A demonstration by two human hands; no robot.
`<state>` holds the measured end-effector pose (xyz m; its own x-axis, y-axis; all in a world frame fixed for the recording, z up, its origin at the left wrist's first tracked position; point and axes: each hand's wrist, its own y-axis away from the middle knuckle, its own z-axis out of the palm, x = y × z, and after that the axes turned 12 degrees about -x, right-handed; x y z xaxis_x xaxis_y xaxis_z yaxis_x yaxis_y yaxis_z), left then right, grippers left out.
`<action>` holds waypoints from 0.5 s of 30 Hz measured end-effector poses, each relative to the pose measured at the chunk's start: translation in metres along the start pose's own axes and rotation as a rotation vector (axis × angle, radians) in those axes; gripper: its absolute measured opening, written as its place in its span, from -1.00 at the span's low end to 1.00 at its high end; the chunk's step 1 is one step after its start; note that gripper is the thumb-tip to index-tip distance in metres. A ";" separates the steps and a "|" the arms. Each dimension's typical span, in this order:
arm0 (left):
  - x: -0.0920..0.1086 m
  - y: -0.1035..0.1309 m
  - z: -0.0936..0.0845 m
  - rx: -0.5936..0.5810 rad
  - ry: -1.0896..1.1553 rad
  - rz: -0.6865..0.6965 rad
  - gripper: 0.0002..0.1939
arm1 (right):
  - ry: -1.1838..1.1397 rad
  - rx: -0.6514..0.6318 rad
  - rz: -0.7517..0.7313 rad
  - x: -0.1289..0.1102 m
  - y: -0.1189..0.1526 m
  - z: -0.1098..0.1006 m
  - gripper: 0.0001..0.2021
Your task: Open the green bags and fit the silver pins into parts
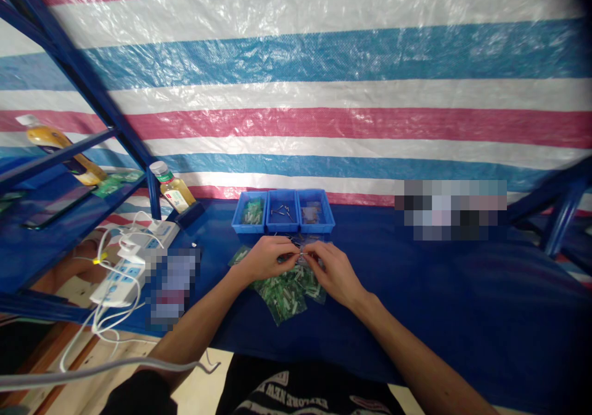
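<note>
My left hand (269, 257) and my right hand (337, 269) meet above the blue table, fingertips pinched close together. Between them is a small, thin silvery piece (303, 254), too small to name. Below and around my fingers lies a pile of small clear packets with green and white contents (281, 298). Just beyond my hands stand three blue bins side by side. Similar green packets fill the left bin (235, 222), a few dark metal pin-like pieces lie in the middle bin (283, 225), and small brownish pieces are in the right bin (319, 227).
Left on the table are a white power strip (111, 288) with tangled white cables, a blurred-out flat object (173, 285) and a drink bottle (173, 190). Another blurred-out thing (451, 210) is at back right. Blue frame posts (134, 143) and a striped sheet (324, 88) bound the table.
</note>
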<state>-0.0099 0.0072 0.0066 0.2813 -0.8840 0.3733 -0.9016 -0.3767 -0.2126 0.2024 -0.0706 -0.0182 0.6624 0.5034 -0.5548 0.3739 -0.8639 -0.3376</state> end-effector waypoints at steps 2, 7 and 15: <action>0.000 0.000 0.000 0.011 0.006 0.003 -0.80 | 0.004 -0.003 0.003 0.000 0.000 -0.001 -0.91; 0.000 -0.001 0.000 0.045 0.000 0.004 -0.79 | 0.004 0.001 0.022 0.001 0.000 0.000 -0.90; 0.000 -0.001 0.001 0.050 -0.004 0.008 -0.80 | 0.002 0.004 0.011 0.002 0.000 0.001 -0.91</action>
<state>-0.0089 0.0075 0.0059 0.2753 -0.8881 0.3680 -0.8864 -0.3827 -0.2605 0.2028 -0.0694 -0.0203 0.6676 0.4939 -0.5571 0.3637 -0.8692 -0.3349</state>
